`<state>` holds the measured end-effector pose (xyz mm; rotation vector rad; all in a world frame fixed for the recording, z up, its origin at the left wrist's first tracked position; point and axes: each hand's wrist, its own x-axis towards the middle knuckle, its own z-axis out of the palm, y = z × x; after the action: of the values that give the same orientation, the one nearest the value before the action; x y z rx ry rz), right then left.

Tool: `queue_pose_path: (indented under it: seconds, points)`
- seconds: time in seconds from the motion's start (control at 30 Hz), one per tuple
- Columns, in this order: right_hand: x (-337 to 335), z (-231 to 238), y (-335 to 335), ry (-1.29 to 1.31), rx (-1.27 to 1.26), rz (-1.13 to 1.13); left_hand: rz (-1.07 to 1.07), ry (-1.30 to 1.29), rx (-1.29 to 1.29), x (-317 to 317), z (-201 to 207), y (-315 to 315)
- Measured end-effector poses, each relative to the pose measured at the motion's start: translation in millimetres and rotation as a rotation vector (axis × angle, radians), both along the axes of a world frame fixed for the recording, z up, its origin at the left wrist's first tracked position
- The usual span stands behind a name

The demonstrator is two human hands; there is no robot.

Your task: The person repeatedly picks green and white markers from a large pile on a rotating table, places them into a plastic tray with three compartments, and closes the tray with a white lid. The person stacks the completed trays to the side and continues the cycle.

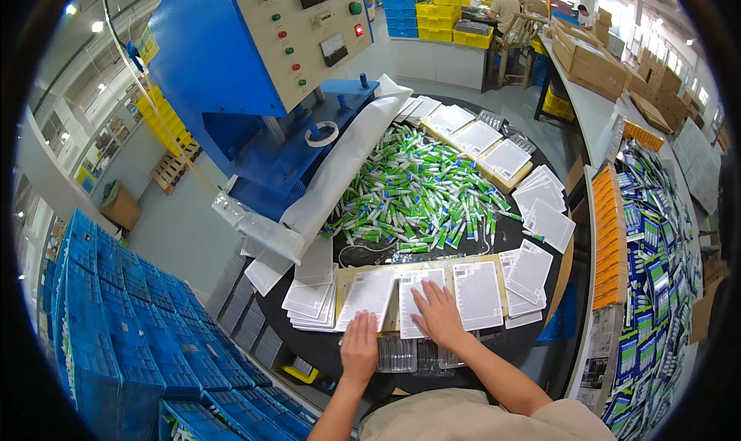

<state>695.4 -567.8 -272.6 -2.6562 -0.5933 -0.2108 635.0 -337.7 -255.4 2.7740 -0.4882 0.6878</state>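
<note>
My left hand [360, 350] rests its outstretched fingers on the lower edge of a white printed card [366, 293], which lies slightly askew. Fingers spread, my right hand [438, 314] presses on the middle white card [417, 280]. A third white card [477, 290] lies flat to the right. All three are on a pale yellow tray-like fixture [347, 273] at the near side of a round black table [316, 347]. Clear plastic blister shells [397, 356] lie by my wrists. Beyond the fixture spreads a heap of small green and white tubes [421, 190].
A blue press machine [224, 63] with a control panel stands at left. Another fixture [505, 180] with cards is at the far right of the table. Card stacks [309, 298] flank my hands. Blue crates [139, 325] stand left; a bin of packaged tubes [656, 287] stands right.
</note>
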Motion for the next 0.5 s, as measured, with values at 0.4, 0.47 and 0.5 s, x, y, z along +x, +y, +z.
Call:
queue_pose_path:
  seconds: [0.4, 0.47, 0.5]
  points:
    - [15, -24, 17, -0.027, -0.167, -0.090, 0.033, 0.230, 0.015, -19, -33, -11]
    - [18, -22, 18, 0.040, -0.171, -0.082, 0.006, 0.242, 0.038, -11, -26, -6]
    - [20, -21, 19, 0.011, -0.158, -0.073, -0.017, 0.280, 0.009, -8, -22, -4]
